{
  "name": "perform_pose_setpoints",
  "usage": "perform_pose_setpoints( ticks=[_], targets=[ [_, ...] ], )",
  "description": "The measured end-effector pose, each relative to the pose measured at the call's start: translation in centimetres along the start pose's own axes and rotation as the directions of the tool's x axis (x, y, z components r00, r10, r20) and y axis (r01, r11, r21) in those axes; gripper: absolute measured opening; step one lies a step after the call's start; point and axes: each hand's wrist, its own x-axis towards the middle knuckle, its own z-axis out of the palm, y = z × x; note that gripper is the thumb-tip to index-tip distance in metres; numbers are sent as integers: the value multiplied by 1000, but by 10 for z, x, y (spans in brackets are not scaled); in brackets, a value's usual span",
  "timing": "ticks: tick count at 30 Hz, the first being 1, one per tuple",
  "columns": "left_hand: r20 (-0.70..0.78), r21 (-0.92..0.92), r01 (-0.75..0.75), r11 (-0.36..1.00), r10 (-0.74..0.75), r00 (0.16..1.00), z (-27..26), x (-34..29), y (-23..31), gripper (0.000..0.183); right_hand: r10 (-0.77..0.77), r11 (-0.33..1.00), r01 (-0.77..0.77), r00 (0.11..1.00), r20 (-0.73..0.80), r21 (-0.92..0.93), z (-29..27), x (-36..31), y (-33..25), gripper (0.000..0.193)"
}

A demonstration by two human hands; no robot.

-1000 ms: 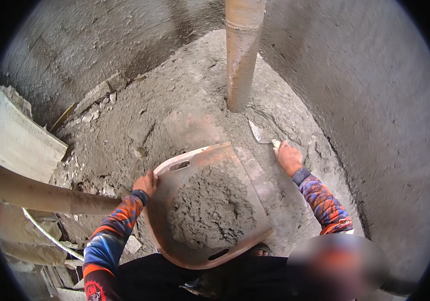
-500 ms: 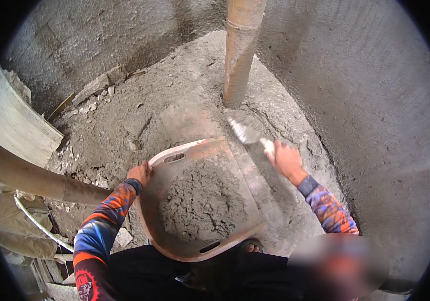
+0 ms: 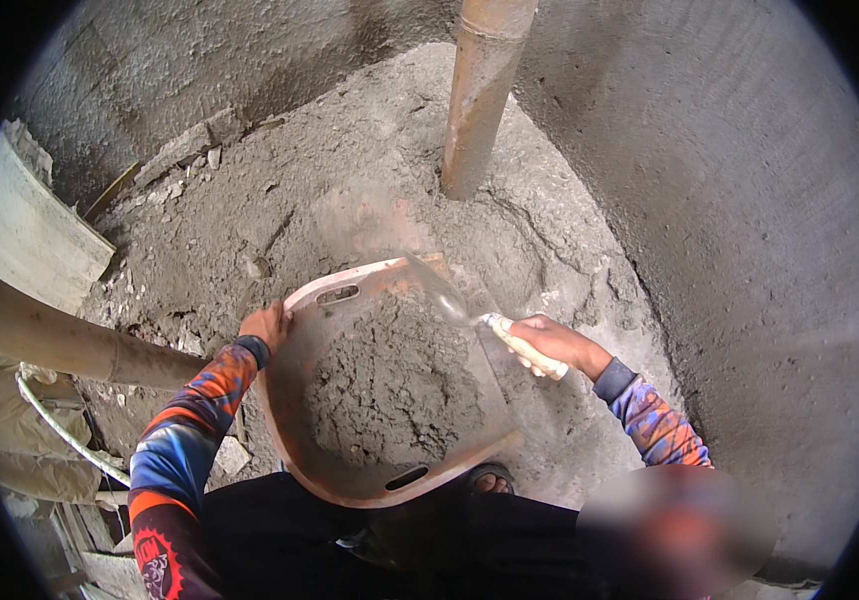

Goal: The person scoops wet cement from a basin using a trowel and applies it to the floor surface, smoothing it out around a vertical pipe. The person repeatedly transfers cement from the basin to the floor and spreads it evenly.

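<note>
My left hand (image 3: 267, 326) is closed on the upper left rim of a worn, reddish plastic pan (image 3: 284, 432), open on its right side, with oval handle slots at top and bottom. Wet grey mortar (image 3: 394, 385) lies heaped in it. In my right hand (image 3: 561, 343) is a trowel (image 3: 524, 346), held by its pale handle. Its slightly blurred metal blade points up and left over the pan's upper right part, above the mortar's edge. Whether the blade touches the pan, I cannot tell.
A bamboo post (image 3: 479, 110) stands upright beyond the pan; another bamboo pole (image 3: 89, 345) slants in from the left. Rough grey walls (image 3: 729, 190) enclose the right and back. A pale board (image 3: 34, 235) leans at the left. My sandaled foot (image 3: 492, 480) is by the pan's lower edge.
The trowel has swung from the mortar-covered ground near the bamboo post back over the pan's edge, its handle now turned lower right. My left hand keeps hold of the rim.
</note>
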Motion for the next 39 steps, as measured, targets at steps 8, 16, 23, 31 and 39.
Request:
perform_pose_setpoints(
  ticks=[8, 16, 23, 31, 39],
  targets=[
    [0, -32, -22, 999, 22, 1000, 7, 4, -4, 32, -318, 689, -124, 833, -452, -714, -29, -5, 70, 51],
    [28, -37, 13, 999, -12, 1000, 2, 4, 0, 31, -245, 594, -309, 810, -534, -742, -29, 32, 44, 54],
    [-3, 0, -20, 1000, 20, 1000, 11, 0, -11, 32, -384, 432, -386, 739, -554, -815, -27, 56, 45, 50],
    [15, -8, -9, 1000, 9, 1000, 5, 1, -7, 32, -306, 430, -550, 657, -689, -716, -46, 32, 50, 47],
    [36, 0, -5, 1000, 5, 999, 10, 8, -8, 31, -383, 382, -571, 618, -687, -727, -51, 18, 72, 39]
  ],
)
